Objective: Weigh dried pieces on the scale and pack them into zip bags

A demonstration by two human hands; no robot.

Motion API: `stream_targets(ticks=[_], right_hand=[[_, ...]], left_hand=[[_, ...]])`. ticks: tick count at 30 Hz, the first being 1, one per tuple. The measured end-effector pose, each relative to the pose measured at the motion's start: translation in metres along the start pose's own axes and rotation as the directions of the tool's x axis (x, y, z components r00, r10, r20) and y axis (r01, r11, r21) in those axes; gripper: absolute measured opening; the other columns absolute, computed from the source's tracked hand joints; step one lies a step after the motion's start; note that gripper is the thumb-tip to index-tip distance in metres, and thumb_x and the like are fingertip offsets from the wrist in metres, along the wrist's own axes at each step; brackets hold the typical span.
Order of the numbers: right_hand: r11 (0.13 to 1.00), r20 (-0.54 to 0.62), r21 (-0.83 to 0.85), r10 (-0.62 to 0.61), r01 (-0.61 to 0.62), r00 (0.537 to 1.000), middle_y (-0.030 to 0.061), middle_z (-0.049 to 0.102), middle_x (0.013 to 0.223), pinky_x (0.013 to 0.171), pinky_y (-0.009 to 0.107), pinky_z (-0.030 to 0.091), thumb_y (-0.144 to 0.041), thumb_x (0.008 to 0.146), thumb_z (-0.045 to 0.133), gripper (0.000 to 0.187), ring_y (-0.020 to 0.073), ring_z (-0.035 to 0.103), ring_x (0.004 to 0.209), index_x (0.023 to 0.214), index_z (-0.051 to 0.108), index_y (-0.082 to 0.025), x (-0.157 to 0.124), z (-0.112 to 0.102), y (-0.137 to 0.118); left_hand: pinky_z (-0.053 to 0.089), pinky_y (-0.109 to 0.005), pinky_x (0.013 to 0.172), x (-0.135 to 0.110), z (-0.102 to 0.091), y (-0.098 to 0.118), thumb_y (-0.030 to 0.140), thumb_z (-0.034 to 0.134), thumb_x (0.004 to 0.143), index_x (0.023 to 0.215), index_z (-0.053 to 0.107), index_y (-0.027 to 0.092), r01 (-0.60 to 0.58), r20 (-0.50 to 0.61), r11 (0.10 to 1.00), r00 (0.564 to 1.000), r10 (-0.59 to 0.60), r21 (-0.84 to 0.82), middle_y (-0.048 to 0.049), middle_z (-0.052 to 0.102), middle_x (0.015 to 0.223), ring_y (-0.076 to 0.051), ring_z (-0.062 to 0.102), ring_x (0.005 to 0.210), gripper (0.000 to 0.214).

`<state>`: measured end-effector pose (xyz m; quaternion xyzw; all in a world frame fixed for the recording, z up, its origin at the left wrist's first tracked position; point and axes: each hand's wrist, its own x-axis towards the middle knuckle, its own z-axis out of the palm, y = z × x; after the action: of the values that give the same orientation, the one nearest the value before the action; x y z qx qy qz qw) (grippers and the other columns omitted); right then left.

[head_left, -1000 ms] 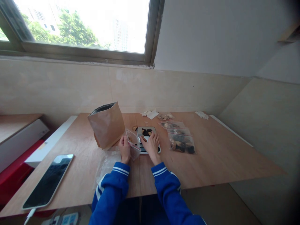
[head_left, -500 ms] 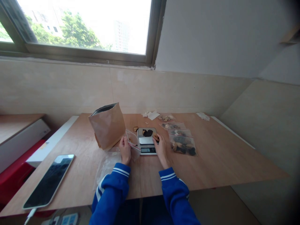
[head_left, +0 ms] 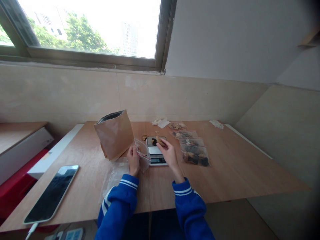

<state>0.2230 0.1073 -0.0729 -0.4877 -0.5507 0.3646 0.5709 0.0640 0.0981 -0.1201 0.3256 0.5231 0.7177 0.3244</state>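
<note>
A clear zip bag (head_left: 144, 158) with a red seal line is pinched in my left hand (head_left: 133, 159), with small brown bits inside. My right hand (head_left: 168, 151) is closed on a tan dried piece (head_left: 160, 140), whose exact kind I cannot make out, over the plate of a kitchen scale (head_left: 153, 150). Dark dried pieces (head_left: 154, 142) lie on that plate, partly hidden behind the held piece. Just left of the scale a small tan-brown piece (head_left: 144, 137) rests on the table. The scale's display faces me, too small to read.
An open brown paper pouch (head_left: 115, 135) stands at left. Flat clear bags (head_left: 111, 178) lie below it, and a phone (head_left: 52, 195) on a cable lies front left. Several filled zip bags (head_left: 195, 155) are spread right of the scale. White scraps (head_left: 163, 123) sit near the wall.
My right hand has lifted the tan piece from the scale's right side and carried it left over the plate. My left hand has stayed at the zip bag.
</note>
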Motion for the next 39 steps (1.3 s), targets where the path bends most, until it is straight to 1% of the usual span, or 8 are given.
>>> stream_targets(ticks=[6, 12, 16, 19, 24, 29, 34, 39], right_hand=[[0.965, 0.359, 0.178, 0.121, -0.195, 0.926, 0.0109, 0.074, 0.100, 0.081, 0.039, 0.057, -0.047, 0.077, 0.068, 0.044, 0.0220, 0.071, 0.085, 0.104, 0.071, -0.013, -0.011, 0.042, -0.035], [0.969, 0.278, -0.237, -0.006, 0.075, 0.961, 0.0070, 0.075, 0.095, 0.075, 0.030, 0.055, -0.024, 0.082, 0.062, 0.023, 0.0200, 0.071, 0.084, 0.103, 0.070, -0.019, -0.011, 0.050, -0.037], [0.862, 0.458, -0.458, 0.020, 0.216, 0.889, 0.0058, 0.074, 0.074, 0.061, 0.027, 0.049, -0.020, 0.084, 0.059, 0.014, 0.0206, 0.069, 0.067, 0.080, 0.073, -0.019, -0.012, 0.044, -0.044], [0.816, 0.518, -0.507, 0.029, 0.279, 0.855, 0.0077, 0.075, 0.077, 0.065, 0.028, 0.048, -0.023, 0.088, 0.056, 0.020, 0.0228, 0.069, 0.073, 0.077, 0.073, -0.019, -0.015, 0.038, -0.051], [0.867, 0.443, -0.370, -0.152, 0.335, 0.884, 0.0056, 0.073, 0.103, 0.079, 0.029, 0.049, -0.029, 0.094, 0.046, 0.028, 0.0195, 0.066, 0.090, 0.104, 0.071, -0.022, -0.009, 0.023, -0.057], [0.829, 0.120, -0.446, -0.318, 0.337, 0.940, 0.0118, 0.066, 0.112, 0.096, 0.037, 0.045, -0.029, 0.093, 0.043, 0.031, 0.0222, 0.059, 0.109, 0.111, 0.066, -0.017, 0.018, 0.008, -0.011], [0.677, 0.256, -0.636, -0.266, 0.369, 0.929, 0.0163, 0.052, 0.137, 0.106, 0.047, 0.036, -0.034, 0.089, 0.055, 0.043, 0.0279, 0.042, 0.131, 0.128, 0.057, -0.017, 0.039, 0.010, 0.052], [0.541, 0.277, -0.767, -0.206, 0.345, 0.939, 0.0165, 0.057, 0.125, 0.101, 0.042, 0.039, -0.031, 0.091, 0.054, 0.032, 0.0273, 0.049, 0.119, 0.117, 0.063, -0.016, 0.046, 0.017, 0.064]], left_hand=[[0.031, -0.024, 0.049, 0.001, -0.001, 0.001, 0.058, 0.055, 0.081, 0.062, 0.045, 0.021, -0.046, 0.012, 0.999, 0.999, 0.046, -0.014, 0.0059, 0.039, 0.054, -0.011, 0.036, 0.050, 0.043], [0.033, -0.026, 0.054, -0.001, -0.003, 0.003, 0.054, 0.051, 0.086, 0.062, 0.046, 0.021, -0.163, 0.025, 0.986, 0.986, 0.162, 0.042, 0.0031, 0.042, 0.058, -0.013, 0.039, 0.055, 0.042], [0.032, -0.026, 0.054, -0.005, -0.004, -0.002, 0.054, 0.050, 0.087, 0.062, 0.046, 0.021, -0.200, 0.059, 0.979, 0.979, 0.197, 0.049, 0.0030, 0.043, 0.057, -0.013, 0.039, 0.055, 0.042], [0.031, -0.026, 0.054, -0.007, -0.005, -0.004, 0.054, 0.050, 0.087, 0.063, 0.047, 0.021, -0.216, 0.103, 0.975, 0.972, 0.210, 0.049, 0.0032, 0.043, 0.057, -0.013, 0.039, 0.054, 0.041], [0.029, -0.027, 0.054, -0.006, -0.005, -0.001, 0.056, 0.045, 0.089, 0.061, 0.042, 0.022, -0.232, 0.073, 0.969, 0.971, 0.226, 0.083, 0.0038, 0.040, 0.056, -0.013, 0.037, 0.054, 0.044], [0.031, -0.026, 0.053, -0.002, -0.005, 0.000, 0.057, 0.047, 0.087, 0.063, 0.040, 0.022, -0.173, 0.001, 0.984, 0.985, 0.173, 0.044, 0.0047, 0.038, 0.058, -0.012, 0.036, 0.054, 0.044], [0.029, -0.023, 0.046, -0.001, -0.003, 0.000, 0.058, 0.050, 0.085, 0.064, 0.038, 0.022, -0.091, -0.031, 0.995, 0.995, 0.090, -0.040, 0.0071, 0.034, 0.055, -0.010, 0.033, 0.048, 0.043], [0.025, -0.022, 0.039, -0.002, -0.002, 0.001, 0.060, 0.051, 0.083, 0.064, 0.036, 0.023, -0.029, -0.019, 0.997, 0.999, 0.028, -0.078, 0.0086, 0.032, 0.051, -0.008, 0.032, 0.041, 0.044]])
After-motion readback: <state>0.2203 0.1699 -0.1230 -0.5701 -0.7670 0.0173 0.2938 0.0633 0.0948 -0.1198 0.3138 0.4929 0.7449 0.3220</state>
